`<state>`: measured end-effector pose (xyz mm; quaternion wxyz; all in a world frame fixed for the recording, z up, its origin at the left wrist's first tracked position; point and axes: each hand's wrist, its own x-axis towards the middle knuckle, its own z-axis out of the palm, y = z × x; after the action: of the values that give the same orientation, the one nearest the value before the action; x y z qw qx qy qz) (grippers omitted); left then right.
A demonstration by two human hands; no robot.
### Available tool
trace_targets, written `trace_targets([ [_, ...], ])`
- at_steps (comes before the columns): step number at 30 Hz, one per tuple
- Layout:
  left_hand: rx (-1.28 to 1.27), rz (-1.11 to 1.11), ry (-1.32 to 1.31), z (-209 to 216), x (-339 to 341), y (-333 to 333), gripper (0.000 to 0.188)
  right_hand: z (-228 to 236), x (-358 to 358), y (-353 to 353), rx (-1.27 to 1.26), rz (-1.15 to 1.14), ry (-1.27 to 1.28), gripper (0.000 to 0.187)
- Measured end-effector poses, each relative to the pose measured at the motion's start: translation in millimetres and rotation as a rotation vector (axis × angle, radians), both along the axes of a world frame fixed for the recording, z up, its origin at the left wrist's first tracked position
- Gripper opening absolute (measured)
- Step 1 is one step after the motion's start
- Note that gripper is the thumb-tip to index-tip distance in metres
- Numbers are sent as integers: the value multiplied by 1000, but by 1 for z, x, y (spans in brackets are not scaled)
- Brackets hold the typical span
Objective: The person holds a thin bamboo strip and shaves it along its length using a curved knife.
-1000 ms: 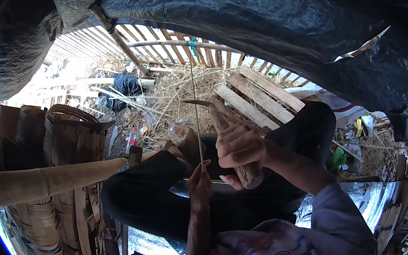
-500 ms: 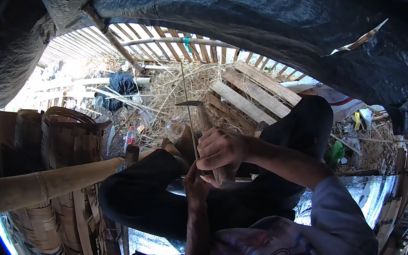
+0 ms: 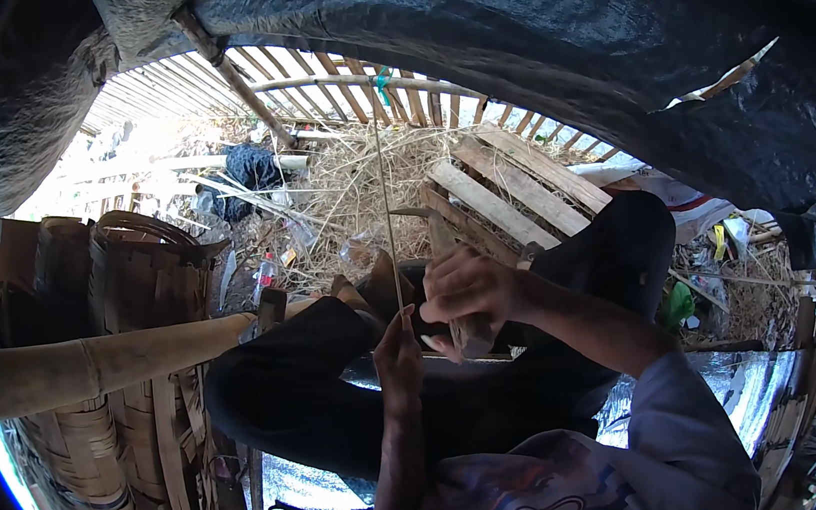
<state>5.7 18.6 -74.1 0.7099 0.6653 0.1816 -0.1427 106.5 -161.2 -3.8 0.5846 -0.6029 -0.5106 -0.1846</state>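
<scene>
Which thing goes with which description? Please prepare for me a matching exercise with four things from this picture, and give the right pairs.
Things:
1. Left hand
2. Right hand
3. Bamboo pole
4. Dark plastic sheet

Descriptions:
A. has a slit-like tear, in the upper right of the picture
B. holds a thin strip
C. lies across the left side of the picture
D. grips a curved-bladed tool by its wooden handle

Right pairs: 1-B, 2-D, 3-C, 4-A
</scene>
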Motion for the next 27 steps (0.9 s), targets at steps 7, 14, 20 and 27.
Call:
trace_targets([
  [7, 103, -20, -156, -8, -1, -2, 33, 22, -9, -10, -149, -157, -84, 18],
  [14, 9, -40, -104, -6, -1, -5, 35, 48, -24, -2, 18, -129, -87, 19],
  [20, 25, -62, -70, 17, -2, -12, 35, 36, -28, 7, -13, -78, -112, 23],
  [27, 253, -224, -502, 6, -3, 1, 26, 17, -25, 16, -83, -37, -181, 33],
])
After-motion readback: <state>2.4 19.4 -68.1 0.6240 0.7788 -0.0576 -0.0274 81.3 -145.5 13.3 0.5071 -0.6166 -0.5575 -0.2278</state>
